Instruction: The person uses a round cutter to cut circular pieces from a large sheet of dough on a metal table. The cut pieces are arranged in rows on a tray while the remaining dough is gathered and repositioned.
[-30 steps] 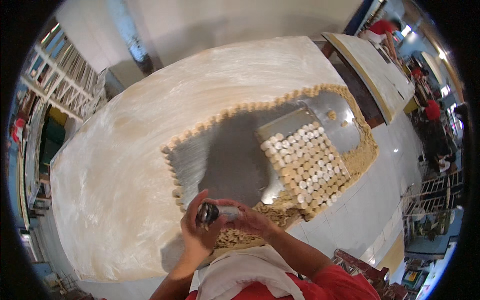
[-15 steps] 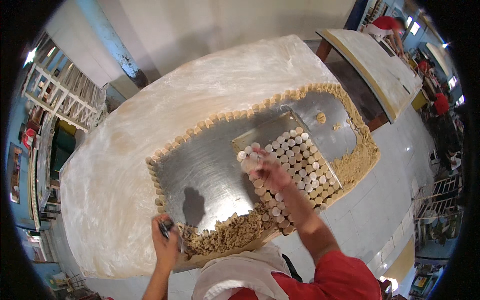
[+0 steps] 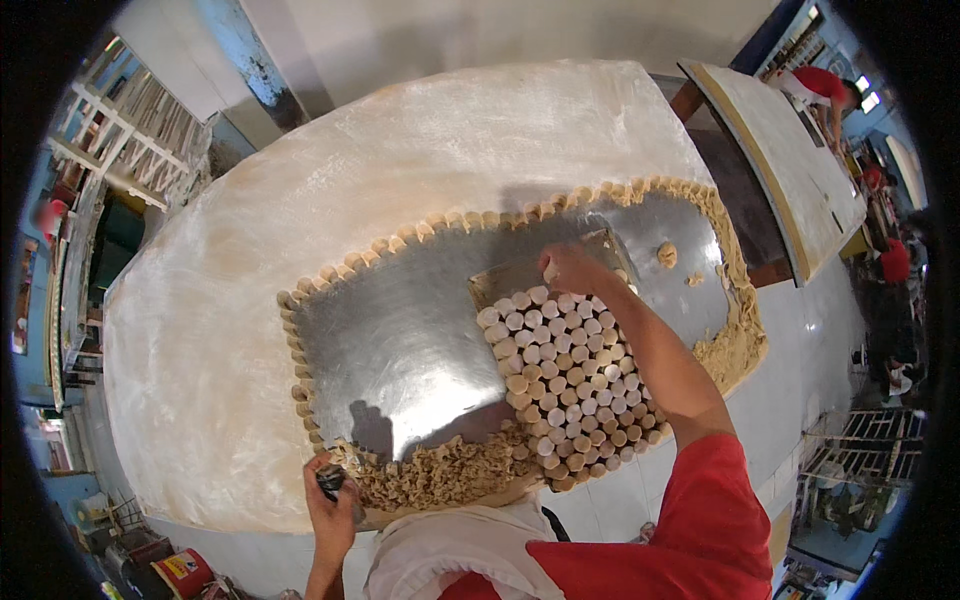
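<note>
My left hand (image 3: 332, 498) is closed round a tool with a dark handle (image 3: 330, 478), by the near left corner of the metal surface. The tool's working end is hard to make out. Over the far part of a tray (image 3: 487, 288), my right hand (image 3: 578, 270) has its fingers pinched downward on what looks like a pale dough round (image 3: 550, 271). Close-set rows of small dough rounds (image 3: 565, 375) fill the tray's nearer part. Crumpled dough scraps (image 3: 440, 474) lie along the near edge, beside my left hand.
A scalloped strip of cut dough (image 3: 405, 238) borders the shiny metal surface (image 3: 400, 330). Thicker dough (image 3: 735, 340) lies at its right end, near a small dough lump (image 3: 667, 255). The floury table (image 3: 200, 370) extends left. Another person (image 3: 820, 85) bends over a second table (image 3: 775, 150).
My right hand has moved from the tray's left side to its far part. My left hand keeps hold of the dark-handled tool. The view has shifted slightly.
</note>
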### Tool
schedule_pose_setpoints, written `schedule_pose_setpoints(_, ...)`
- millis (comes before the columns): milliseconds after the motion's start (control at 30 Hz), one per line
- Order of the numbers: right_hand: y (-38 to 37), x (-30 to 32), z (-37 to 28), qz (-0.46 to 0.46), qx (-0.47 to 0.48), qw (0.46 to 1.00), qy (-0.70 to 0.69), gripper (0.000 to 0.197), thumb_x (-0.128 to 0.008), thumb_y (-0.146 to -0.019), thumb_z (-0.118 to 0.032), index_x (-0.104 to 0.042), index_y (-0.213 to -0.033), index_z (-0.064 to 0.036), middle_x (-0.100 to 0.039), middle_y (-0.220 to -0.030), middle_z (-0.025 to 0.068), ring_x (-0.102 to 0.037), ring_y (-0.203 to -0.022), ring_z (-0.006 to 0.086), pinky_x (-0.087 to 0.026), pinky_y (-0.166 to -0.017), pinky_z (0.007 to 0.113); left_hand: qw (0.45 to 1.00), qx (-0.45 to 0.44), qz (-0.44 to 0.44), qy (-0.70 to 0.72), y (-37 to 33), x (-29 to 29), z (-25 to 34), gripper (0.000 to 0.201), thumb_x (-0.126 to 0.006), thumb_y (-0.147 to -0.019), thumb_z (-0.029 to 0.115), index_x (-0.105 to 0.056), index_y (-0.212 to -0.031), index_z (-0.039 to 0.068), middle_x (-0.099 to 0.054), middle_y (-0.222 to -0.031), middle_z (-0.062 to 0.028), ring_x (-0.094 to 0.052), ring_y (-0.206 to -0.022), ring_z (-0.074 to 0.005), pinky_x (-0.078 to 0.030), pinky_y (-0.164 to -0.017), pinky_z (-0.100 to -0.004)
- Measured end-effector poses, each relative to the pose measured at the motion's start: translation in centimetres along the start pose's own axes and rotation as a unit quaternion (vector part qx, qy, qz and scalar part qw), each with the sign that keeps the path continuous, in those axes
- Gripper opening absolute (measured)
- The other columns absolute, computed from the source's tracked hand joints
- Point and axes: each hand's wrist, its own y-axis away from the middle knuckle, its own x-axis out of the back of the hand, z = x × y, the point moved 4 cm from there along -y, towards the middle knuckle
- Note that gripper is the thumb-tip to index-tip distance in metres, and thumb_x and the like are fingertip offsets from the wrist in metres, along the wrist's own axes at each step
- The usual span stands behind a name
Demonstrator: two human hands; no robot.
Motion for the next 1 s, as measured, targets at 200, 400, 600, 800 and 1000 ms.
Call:
schedule_pose_setpoints(200,0.2,1.0,0.7,-0.096,-0.042,0.994,-0.001,0.039,-0.076,-0.079,-0.011,-0.074,-0.118,-0.0109,-0.070,-0.125,0.0147,-0.065,-0.124,0.0367,-0.053,-0.105,0.048,0.999,-0.012,0.003,-0.036,-1.7,-0.3,1.2,0.046,-0.064,-0.105,0.013,-0.044,-0.146,0.006,-0.060,-0.097,-0.0024,-0.056,-0.086,-0.0097,-0.049,-0.077,-0.0278)
schedule_pose_setpoints(400,0.7,1.4,3.3,-0.030,-0.060,0.998,0.024,0.037,-0.078,-0.082,-0.015,-0.077,-0.119,-0.0113,-0.070,-0.129,0.0160,-0.066,-0.124,0.0382,-0.053,-0.109,0.049,0.994,0.023,-0.082,-0.066,-2.0,0.7,1.7,0.048,-0.068,-0.105,0.012,-0.047,-0.149,0.005,-0.062,-0.109,-0.0042,-0.057,-0.092,-0.0117,-0.050,-0.083,-0.0295)
schedule_pose_setpoints(600,0.4,-0.8,0.7,-0.025,-0.053,0.996,0.074,0.053,-0.068,-0.095,-0.012,-0.064,-0.148,-0.0122,-0.059,-0.156,0.0154,-0.061,-0.137,0.0361,-0.049,-0.117,0.051,0.927,0.011,-0.113,-0.358,-2.5,7.1,1.2,0.050,-0.081,-0.098,0.028,-0.055,-0.130,0.000,-0.071,-0.084,-0.0184,-0.071,-0.072,-0.0309,-0.057,-0.069,-0.0410)
schedule_pose_setpoints(800,0.0,-11.4,-20.0,0.212,0.113,0.964,-0.113,0.037,-0.072,-0.092,-0.008,-0.070,-0.128,-0.0016,-0.066,-0.136,0.0213,-0.065,-0.123,0.0401,-0.053,-0.108,0.050,0.852,-0.066,-0.053,-0.517,-10.0,12.6,3.0,0.046,-0.083,-0.092,0.028,-0.052,-0.115,0.003,-0.072,-0.083,-0.0243,-0.072,-0.080,-0.0485,-0.056,-0.070,-0.0547)
schedule_pose_setpoints(1000,-1.7,-23.4,-39.4,0.086,0.092,0.975,-0.185,0.047,-0.076,-0.097,-0.028,-0.068,-0.137,-0.0049,-0.062,-0.135,0.0159,-0.057,-0.128,0.0362,-0.044,-0.113,0.052,0.803,-0.171,-0.110,-0.560,-19.0,12.7,4.2,0.042,-0.079,-0.094,0.029,-0.053,-0.115,0.004,-0.072,-0.081,-0.0210,-0.074,-0.081,-0.0453,-0.057,-0.074,-0.0546)
